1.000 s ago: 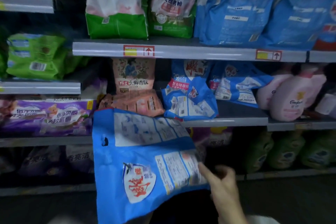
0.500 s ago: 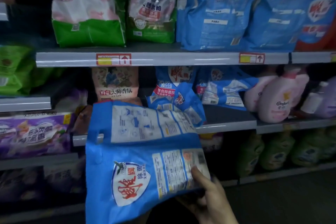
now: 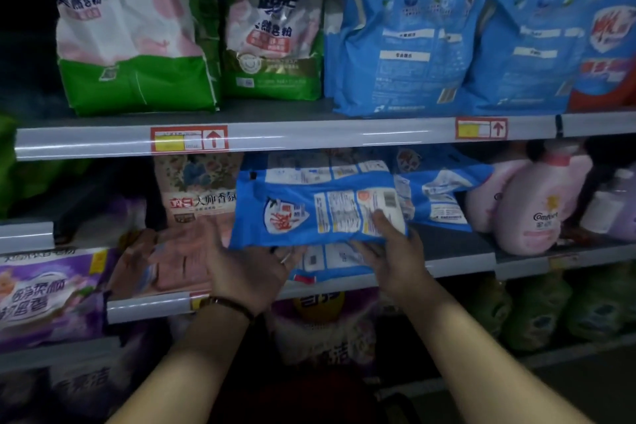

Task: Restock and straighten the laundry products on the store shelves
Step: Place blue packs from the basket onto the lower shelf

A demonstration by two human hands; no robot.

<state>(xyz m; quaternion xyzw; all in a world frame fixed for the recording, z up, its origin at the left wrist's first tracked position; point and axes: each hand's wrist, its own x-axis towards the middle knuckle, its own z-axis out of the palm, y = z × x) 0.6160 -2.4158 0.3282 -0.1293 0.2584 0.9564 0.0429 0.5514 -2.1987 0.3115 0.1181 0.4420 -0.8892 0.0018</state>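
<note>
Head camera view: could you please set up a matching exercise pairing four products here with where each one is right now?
Things
1. blue detergent bag
2. pink softener bottle
3. green-and-white bag
4. floral beige bag

Places
A. top shelf, left
B. middle shelf, right
C. between left hand and right hand
D. middle shelf, upright, left of the held bag

Pairs: 1-C; 2-B; 3-A; 4-D

Detergent bag (image 3: pixel 303 203) lies over flat bag (image 3: pixel 330 260), left of bottle (image 3: pixel 540 210).
</note>
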